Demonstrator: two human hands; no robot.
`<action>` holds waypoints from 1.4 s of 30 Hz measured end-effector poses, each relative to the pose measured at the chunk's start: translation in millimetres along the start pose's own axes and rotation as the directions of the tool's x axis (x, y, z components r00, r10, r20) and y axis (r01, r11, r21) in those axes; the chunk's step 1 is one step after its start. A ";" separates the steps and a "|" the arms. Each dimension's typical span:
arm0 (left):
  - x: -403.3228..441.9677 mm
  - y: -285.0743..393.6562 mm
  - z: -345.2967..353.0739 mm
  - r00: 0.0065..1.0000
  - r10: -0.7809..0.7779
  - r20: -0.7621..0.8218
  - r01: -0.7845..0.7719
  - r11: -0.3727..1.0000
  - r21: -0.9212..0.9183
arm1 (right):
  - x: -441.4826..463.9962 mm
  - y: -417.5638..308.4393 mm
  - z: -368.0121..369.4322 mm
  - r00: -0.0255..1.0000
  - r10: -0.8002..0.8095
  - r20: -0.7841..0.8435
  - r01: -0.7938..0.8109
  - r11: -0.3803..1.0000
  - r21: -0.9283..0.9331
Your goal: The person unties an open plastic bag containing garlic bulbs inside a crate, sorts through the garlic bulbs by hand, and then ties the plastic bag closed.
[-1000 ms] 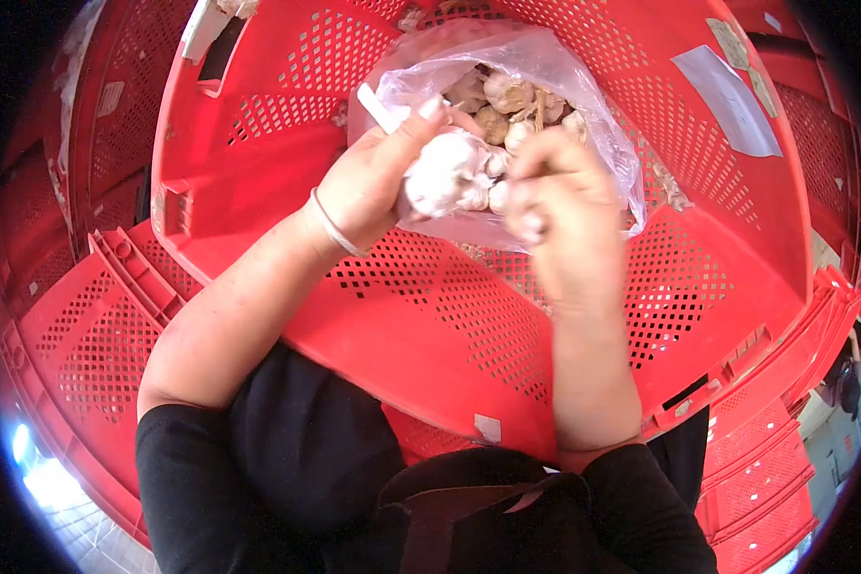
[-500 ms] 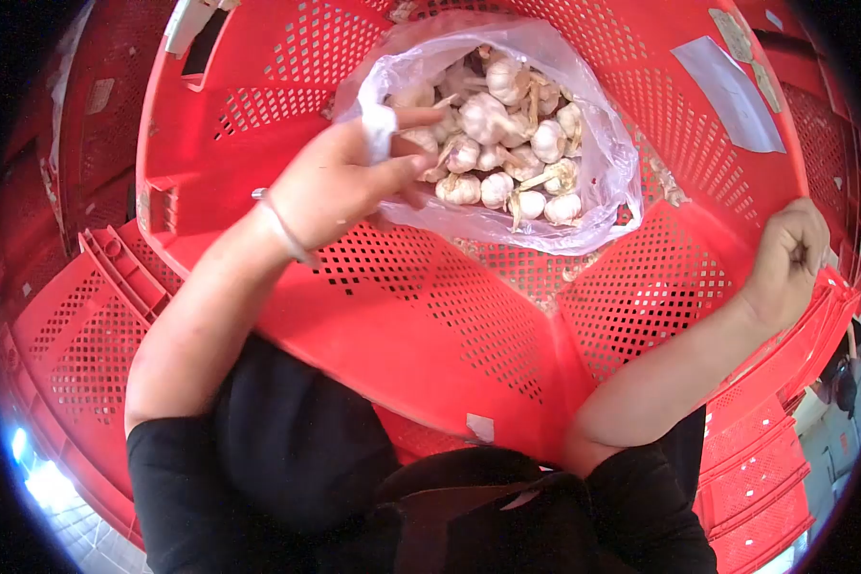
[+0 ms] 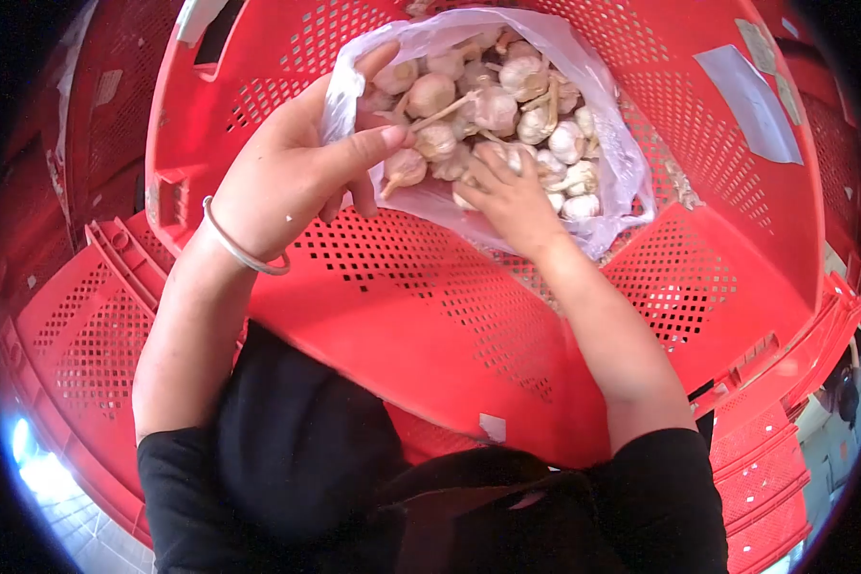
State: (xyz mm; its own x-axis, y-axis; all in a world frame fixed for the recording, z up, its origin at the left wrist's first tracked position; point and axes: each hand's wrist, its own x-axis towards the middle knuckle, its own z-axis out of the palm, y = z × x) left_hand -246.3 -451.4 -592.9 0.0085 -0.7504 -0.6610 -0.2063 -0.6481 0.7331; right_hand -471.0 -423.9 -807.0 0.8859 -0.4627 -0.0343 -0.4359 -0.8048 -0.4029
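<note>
A thin, whitish plastic bag (image 3: 631,177) full of garlic bulbs (image 3: 496,110) sits with its mouth wide in a red crate. My left hand (image 3: 292,158) is at the bag's left rim, the plastic caught between thumb and fingers; the thumb points in over the bulbs. A pale band circles that wrist. My right hand (image 3: 517,196) reaches into the near side of the bag, its fingers spread over the bulbs. Some fingertips are hidden among the garlic.
The red perforated crate (image 3: 402,316) surrounds the bag, with bits of garlic skin along its bottom. A paper label (image 3: 751,105) is stuck on its right wall. More red crates (image 3: 86,325) stand at the left, and stacked crates (image 3: 761,478) at the lower right.
My right hand has left the crate's right rim and come down onto the garlic. My left hand has shifted left, drawing the bag's rim with it.
</note>
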 end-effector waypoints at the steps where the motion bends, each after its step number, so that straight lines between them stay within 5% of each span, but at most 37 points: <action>1: 1.9 -4.3 -5.6 0.999 -0.034 0.009 0.034 0.999 0.015 | -6.4 -0.6 -1.5 1.000 0.009 0.016 -0.008 1.000 -0.023; 4: -2.8 1.9 -5.1 1.000 0.028 -0.004 -0.027 0.998 0.063 | -15.6 0.9 -16.1 0.978 0.129 0.166 -0.120 0.991 -0.065; 10: -13.8 -0.7 -16.7 0.996 0.089 -0.019 -0.088 0.996 0.034 | -12.0 32.4 -64.8 0.897 0.413 0.157 -0.405 0.910 -0.082; 12: -13.5 -3.4 -18.7 0.996 0.087 -0.002 -0.087 0.996 0.005 | -8.5 47.1 -85.2 0.657 0.700 0.279 -0.746 0.657 0.110; 13: -12.8 -4.9 -19.0 0.996 0.087 0.016 -0.087 0.996 -0.017 | -7.3 55.9 -92.7 0.575 0.741 0.347 -0.806 0.440 0.397; 15: -11.2 -8.8 -17.8 0.995 0.101 0.023 -0.099 0.993 -0.067 | -15.5 100.7 -80.0 0.403 0.817 0.412 -0.915 0.360 0.181; 19: -6.4 -10.2 -12.6 0.990 0.130 0.044 -0.128 0.990 -0.055 | 17.1 112.2 -113.1 0.494 0.793 0.357 -0.821 0.561 -0.109; 21: -5.7 -4.3 -7.3 0.991 0.130 -0.014 -0.131 0.991 -0.037 | 37.9 93.6 -108.1 0.576 0.783 0.233 -0.796 0.603 -0.059; 23: -3.1 -1.1 -0.2 0.985 0.169 -0.042 -0.171 0.984 -0.047 | 67.0 72.3 -108.3 0.805 0.576 0.141 -0.591 0.798 0.117; 25: -3.4 6.8 5.0 0.972 0.196 -0.127 -0.210 0.971 -0.113 | 79.6 69.9 -70.8 0.932 0.360 0.054 -0.361 0.932 0.017; 28: -10.6 36.3 5.6 0.964 0.201 -0.176 -0.197 0.980 0.042 | 80.5 68.8 -40.3 0.869 0.495 -0.017 -0.495 0.866 -0.075; 29: -12.8 56.8 2.6 0.973 -0.024 -0.229 -0.010 0.989 -0.148 | 75.1 79.3 -32.2 0.882 0.467 -0.055 -0.466 0.884 0.040; 30: -11.7 62.0 -5.3 0.974 -0.024 -0.226 -0.009 0.989 -0.145 | 67.8 80.8 -40.2 0.880 0.471 -0.055 -0.470 0.882 0.042; 32: -7.3 64.8 -24.9 0.999 0.047 -0.026 -0.046 0.998 0.040 | 52.5 81.7 -67.8 0.830 0.515 0.217 -0.554 0.809 0.199; 33: -5.5 40.3 -9.5 0.972 0.194 -0.132 -0.176 0.975 0.132 | 42.7 88.6 -60.8 0.793 0.521 0.317 -0.609 0.695 0.382; 35: -1.4 25.9 -11.9 0.961 0.257 -0.107 -0.238 0.957 0.165 | 23.0 81.1 -82.0 0.748 0.563 0.352 -0.630 0.769 0.108; 36: -0.6 21.2 -14.6 0.948 0.308 -0.075 -0.288 0.936 0.204 | 6.7 85.2 -80.1 0.809 0.522 0.270 -0.538 0.843 -0.020; 39: 0.1 11.0 -16.4 0.960 0.280 -0.017 -0.253 0.889 0.381 | -19.8 84.2 -91.7 0.628 0.696 0.348 -0.728 0.684 -0.052; 41: 2.6 5.6 -18.4 0.942 0.335 -0.025 -0.264 0.784 0.563 | -45.8 97.8 -76.3 0.764 0.634 0.121 -0.635 0.772 -0.034; 42: 5.3 0.8 -19.5 0.899 0.437 -0.022 -0.301 0.653 0.695 | -41.2 96.4 -83.7 0.687 0.696 0.208 -0.708 0.706 -0.021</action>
State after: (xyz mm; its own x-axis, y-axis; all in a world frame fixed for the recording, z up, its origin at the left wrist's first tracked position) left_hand -227.3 -458.5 -592.8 -0.0612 -0.9608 -0.2702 -0.8177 -0.1070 0.5657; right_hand -562.8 -513.5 -767.8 0.3386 -0.8005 -0.4946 -0.9383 -0.2483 -0.2406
